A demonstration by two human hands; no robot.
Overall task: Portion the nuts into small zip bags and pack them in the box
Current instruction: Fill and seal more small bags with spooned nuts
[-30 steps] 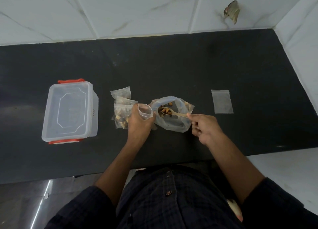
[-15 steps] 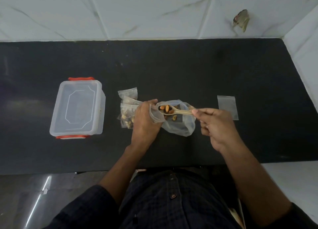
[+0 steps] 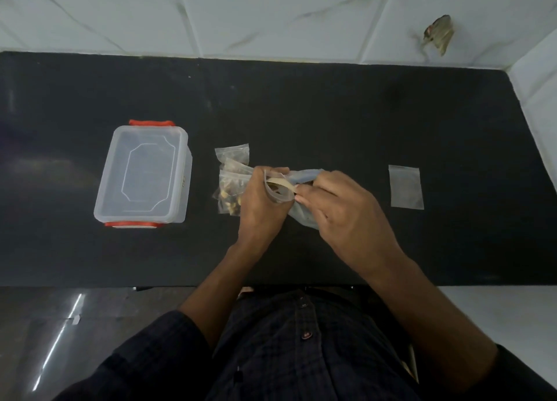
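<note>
Person: dark checked shirt (image 3: 301, 355) fills the nearest part of the view, both forearms reaching forward over the black desk (image 3: 331, 114).

Right hand (image 3: 340, 210): fingers curled, pinching the handle of a pale wooden spoon (image 3: 281, 184); the hand covers most of the large clear plastic nut bag (image 3: 304, 176) that lies under it.

Left hand (image 3: 260, 201): fingers curled round a small clear zip bag (image 3: 278, 194), holding its mouth open and turned toward the spoon.

Spoon: bowl end inside the small bag's mouth; whether it has tipped its load cannot be told.

Step in hand: likely spooning a portion of nuts into the small bag, mid-task.

Filled bags: a cluster of small clear zip bags with nuts (image 3: 232, 180) lies just left of the left hand, touching it.

Box: translucent plastic box with orange clips (image 3: 143, 173), lid on, sits well left of the left hand; none of the visible bags is packed in it.

Spare bag: one flat empty zip bag (image 3: 405, 187) lies well right of the right hand.

Next move calls for: probably tipping the spoon fully, drawing it out without spilling, then pressing the zip closed; the box lid must come off before packing.

Wall: white marbled tiles (image 3: 271, 14) beyond the desk's far edge.
</note>
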